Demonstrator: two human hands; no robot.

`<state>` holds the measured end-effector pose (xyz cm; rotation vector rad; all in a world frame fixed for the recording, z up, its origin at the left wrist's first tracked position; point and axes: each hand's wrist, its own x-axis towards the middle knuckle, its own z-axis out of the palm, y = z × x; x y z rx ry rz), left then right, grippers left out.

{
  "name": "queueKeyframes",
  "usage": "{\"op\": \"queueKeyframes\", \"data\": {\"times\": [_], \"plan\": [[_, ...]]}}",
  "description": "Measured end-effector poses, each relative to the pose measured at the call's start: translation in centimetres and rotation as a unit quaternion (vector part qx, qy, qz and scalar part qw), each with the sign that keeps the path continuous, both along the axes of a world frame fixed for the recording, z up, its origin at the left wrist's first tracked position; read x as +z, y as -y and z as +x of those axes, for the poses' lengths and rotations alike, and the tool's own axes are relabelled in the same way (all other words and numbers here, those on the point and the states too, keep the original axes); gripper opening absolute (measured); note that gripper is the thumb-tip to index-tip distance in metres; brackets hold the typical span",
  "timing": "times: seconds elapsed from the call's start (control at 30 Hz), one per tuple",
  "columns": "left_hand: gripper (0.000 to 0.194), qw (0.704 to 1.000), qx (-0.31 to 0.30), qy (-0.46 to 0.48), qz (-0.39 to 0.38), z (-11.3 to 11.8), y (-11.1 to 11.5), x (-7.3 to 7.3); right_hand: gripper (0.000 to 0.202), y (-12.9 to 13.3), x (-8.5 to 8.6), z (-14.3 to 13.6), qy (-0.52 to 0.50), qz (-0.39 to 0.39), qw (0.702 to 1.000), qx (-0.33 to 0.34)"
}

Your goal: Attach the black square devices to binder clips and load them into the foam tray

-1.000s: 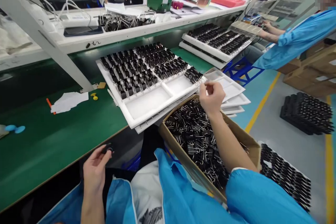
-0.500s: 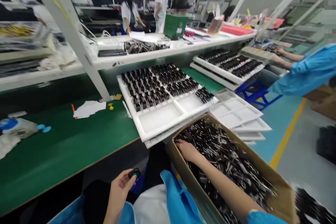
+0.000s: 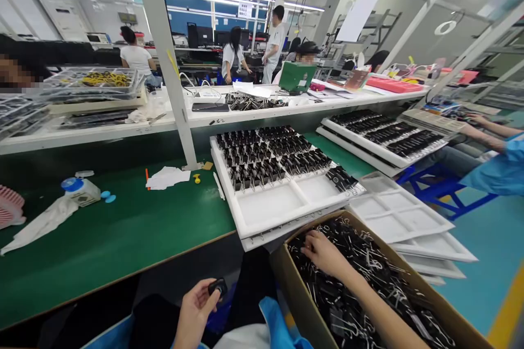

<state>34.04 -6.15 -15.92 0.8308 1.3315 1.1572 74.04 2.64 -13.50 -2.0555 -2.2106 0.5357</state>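
Observation:
My left hand is closed in a pinch on a small black rounded device with a round, lens-like spot, held over my lap. My right hand reaches into a cardboard box of loose black binder clips with silver wire handles. Its fingers are curled among the clips; what they grip, if anything, is hidden. Beyond the box, a white divided tray holds rows of black pieces with binder clips on them. A few similar black pieces lie in its near right compartment.
Stacked white trays lie right of the box. Another filled tray stands farther back, near a co-worker's blue sleeve. On the green table are a blue-capped bottle and white paper. A slanted post rises behind.
The view has tilted up, so the scene sits lower in the picture. My right hand has shifted slightly among the clips, its fingers more curled. My left hand still holds the black device.

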Motion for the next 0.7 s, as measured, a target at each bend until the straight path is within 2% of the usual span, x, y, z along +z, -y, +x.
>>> {"op": "queueKeyframes", "data": {"times": [0.1, 0.2, 0.3, 0.37, 0.43, 0.53, 0.7], "plan": [[0.05, 0.999, -0.032, 0.019, -0.004, -0.3, -0.6, 0.4, 0.031, 0.4, 1.5, 1.8, -0.023, 0.019, 0.998, -0.051], [0.043, 0.998, -0.049, 0.042, 0.002, -0.1, -1.1, 1.7, 0.037, 1.1, 3.0, 2.3, -0.042, 0.011, 0.995, -0.09], [0.038, 0.997, -0.041, 0.062, 0.006, 0.2, -1.3, 3.2, 0.038, 2.0, 4.7, 2.0, -0.08, -0.054, 0.988, -0.119], [0.034, 0.997, -0.027, 0.072, 0.007, 0.3, -1.3, 3.9, 0.041, 2.6, 5.9, 1.3, -0.142, -0.109, 0.976, -0.124], [0.03, 0.997, -0.012, 0.082, 0.006, 0.4, -1.2, 4.3, 0.049, 3.1, 6.9, 0.3, -0.247, -0.165, 0.95, -0.095], [0.029, 0.995, -0.001, 0.102, 0.004, 0.5, -0.9, 4.3, 0.051, 3.9, 7.4, -2.1, -0.393, -0.248, 0.885, -0.019], [0.038, 0.989, 0.016, 0.144, -0.021, 1.1, -0.5, 4.4, 0.044, 5.3, 5.4, -8.6, -0.526, -0.34, 0.775, 0.085]]}}
